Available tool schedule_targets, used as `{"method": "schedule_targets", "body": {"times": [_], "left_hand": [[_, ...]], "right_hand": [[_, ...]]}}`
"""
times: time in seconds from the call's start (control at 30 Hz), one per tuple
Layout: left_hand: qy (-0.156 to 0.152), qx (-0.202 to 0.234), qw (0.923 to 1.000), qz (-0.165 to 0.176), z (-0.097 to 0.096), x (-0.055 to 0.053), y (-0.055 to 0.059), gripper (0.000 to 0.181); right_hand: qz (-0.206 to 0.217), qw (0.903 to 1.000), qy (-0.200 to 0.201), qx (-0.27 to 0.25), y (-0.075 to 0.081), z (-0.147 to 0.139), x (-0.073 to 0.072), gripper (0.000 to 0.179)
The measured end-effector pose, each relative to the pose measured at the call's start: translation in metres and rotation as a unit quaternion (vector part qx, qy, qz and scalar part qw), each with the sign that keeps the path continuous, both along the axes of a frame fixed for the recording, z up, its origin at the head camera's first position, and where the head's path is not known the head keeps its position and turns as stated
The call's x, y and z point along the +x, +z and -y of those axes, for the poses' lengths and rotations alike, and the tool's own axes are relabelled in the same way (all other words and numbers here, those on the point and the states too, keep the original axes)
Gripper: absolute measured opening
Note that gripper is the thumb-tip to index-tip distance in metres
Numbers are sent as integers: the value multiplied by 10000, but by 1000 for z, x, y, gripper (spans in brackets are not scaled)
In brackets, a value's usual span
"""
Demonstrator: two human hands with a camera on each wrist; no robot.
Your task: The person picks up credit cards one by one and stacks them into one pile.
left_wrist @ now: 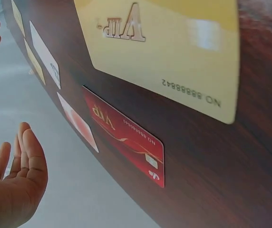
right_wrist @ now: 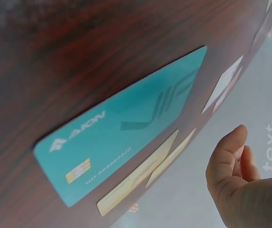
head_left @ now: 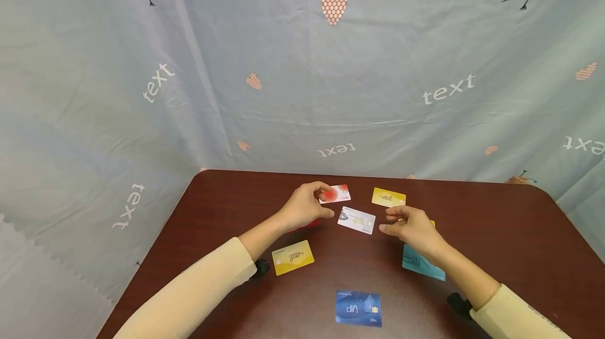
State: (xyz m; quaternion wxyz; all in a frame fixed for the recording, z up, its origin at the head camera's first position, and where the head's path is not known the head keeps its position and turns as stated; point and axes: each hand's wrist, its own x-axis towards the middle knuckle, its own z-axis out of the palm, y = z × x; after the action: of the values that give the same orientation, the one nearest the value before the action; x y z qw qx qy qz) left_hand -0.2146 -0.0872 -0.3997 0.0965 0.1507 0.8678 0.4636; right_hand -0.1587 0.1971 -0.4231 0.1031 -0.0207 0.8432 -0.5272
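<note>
My left hand (head_left: 306,206) hovers above the table with fingers loosely bent and nothing in its grasp. Its fingertips overlap a white card with a red circle (head_left: 339,194) in the head view; whether they touch it I cannot tell. Opposite it, my right hand (head_left: 415,229) is also raised, thumb and fingers apart and holding nothing. Between the two lies a white VIP card (head_left: 357,221). Under the left hand is a red VIP card (left_wrist: 126,137), mostly hidden in the head view. A teal card (right_wrist: 126,123) and a partly covered yellow card (head_left: 432,223) lie by the right hand.
Other cards lie flat on the dark wooden table (head_left: 227,197): a yellow one (head_left: 293,258) near the left forearm, a blue VIP card (head_left: 358,309) at the front, and a yellow one (head_left: 388,196) at the back. A printed curtain (head_left: 293,118) hangs behind the table.
</note>
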Motion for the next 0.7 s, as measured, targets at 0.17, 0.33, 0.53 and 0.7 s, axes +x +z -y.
{"method": "schedule_targets", "body": {"times": [0.17, 0.33, 0.53, 0.7], "left_hand": [[-15, -193, 9998, 97, -5, -8, -5, 57], [-72, -335, 9993, 141, -10, -15, -10, 59], [-74, -379, 9990, 219, -16, -21, -17, 59], [-158, -472, 9983, 299, -20, -24, -20, 58]], "right_hand": [[81, 9998, -126, 133, -3, 5, -8, 59], [173, 9997, -81, 157, -5, 7, -14, 62], [228, 9996, 17, 168, -10, 10, -21, 64], [311, 9990, -53, 306, -14, 12, -26, 63]]}}
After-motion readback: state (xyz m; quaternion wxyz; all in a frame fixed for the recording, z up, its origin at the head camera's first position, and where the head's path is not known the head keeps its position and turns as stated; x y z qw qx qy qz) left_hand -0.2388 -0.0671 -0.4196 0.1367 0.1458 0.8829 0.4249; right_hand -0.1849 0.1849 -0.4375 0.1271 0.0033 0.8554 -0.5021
